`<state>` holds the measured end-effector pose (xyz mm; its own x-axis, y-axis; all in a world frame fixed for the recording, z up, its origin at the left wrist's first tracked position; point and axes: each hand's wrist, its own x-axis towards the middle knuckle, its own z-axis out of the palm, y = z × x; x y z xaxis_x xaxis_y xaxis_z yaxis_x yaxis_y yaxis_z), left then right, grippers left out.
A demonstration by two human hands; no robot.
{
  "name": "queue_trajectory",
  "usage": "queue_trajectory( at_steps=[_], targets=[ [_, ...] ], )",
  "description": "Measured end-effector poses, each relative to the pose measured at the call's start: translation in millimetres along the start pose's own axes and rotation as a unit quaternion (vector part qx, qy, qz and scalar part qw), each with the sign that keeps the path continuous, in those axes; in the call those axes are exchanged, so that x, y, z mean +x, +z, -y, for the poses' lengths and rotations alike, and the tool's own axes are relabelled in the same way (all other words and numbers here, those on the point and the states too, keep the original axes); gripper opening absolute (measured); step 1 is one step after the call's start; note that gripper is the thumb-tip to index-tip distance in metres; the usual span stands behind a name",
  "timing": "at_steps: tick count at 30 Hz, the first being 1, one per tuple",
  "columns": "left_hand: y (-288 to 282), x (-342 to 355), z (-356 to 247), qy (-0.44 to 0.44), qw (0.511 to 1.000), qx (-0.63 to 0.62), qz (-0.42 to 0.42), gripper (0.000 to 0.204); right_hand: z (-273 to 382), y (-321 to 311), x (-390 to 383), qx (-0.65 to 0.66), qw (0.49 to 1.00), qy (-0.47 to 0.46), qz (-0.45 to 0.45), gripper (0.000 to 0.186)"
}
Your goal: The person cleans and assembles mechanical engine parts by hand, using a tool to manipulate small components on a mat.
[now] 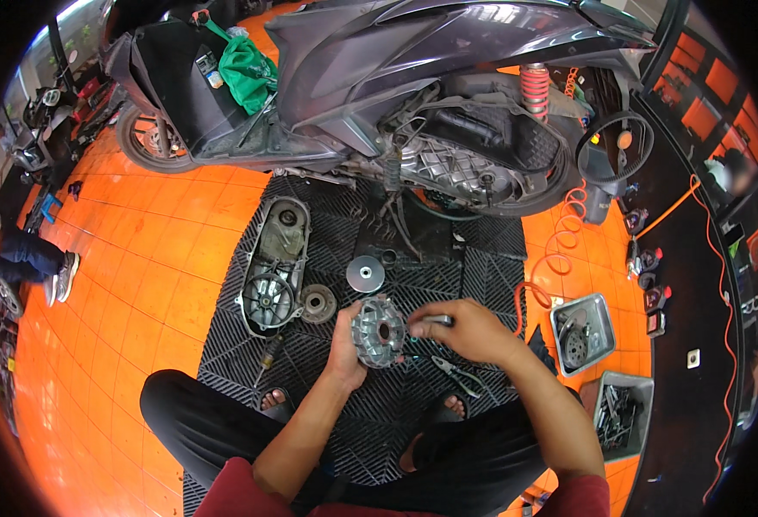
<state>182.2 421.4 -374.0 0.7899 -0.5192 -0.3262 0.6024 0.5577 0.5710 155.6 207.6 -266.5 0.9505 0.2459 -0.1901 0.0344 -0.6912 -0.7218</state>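
Observation:
My left hand [344,351] grips the rim of a silver scooter variator [375,338], a round, ribbed metal part with a hole at its centre. It is held up above the mat with the hole turned toward my right hand [475,331]. That hand is closed around a short silver metal piece [437,320], its fingertips close to the variator's right side; the piece's full shape is hidden. Beyond the variator, a shiny round pulley plate [365,274] lies on the mat. Below my right hand lie pliers [457,376].
A black ribbed mat [327,233] covers the orange tiles. On it lie a crankcase cover [256,250], a round clutch part [318,304] and a screwdriver [268,358]. A scooter [344,138] stands ahead. At right are a parts tray [605,345], a tool bin [642,431] and a coiled orange hose [560,263].

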Motion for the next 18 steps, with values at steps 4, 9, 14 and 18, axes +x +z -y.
queue_trajectory(
  at_steps=[4,9,14,18],
  targets=[
    [3.9,-2.5,-0.8,-0.01,1.0,-0.009,-0.013,0.056,4.9,2.1,-1.9,-0.08,0.993,-0.013,-0.091,0.035],
    [1.2,0.0,3.8,-0.02,1.0,0.005,-0.007,0.058,10.1,0.1,-4.2,-0.038,0.996,0.018,-0.072,0.036],
    [5.3,-3.2,2.1,-0.02,1.0,-0.002,0.003,0.057,14.3,-8.3,-3.1,0.141,0.984,0.036,0.102,0.033],
    [0.6,3.0,4.4,-0.004,0.999,0.031,-0.015,0.058,13.5,-1.4,-4.6,0.086,0.995,-0.033,-0.047,0.035]
  ],
)
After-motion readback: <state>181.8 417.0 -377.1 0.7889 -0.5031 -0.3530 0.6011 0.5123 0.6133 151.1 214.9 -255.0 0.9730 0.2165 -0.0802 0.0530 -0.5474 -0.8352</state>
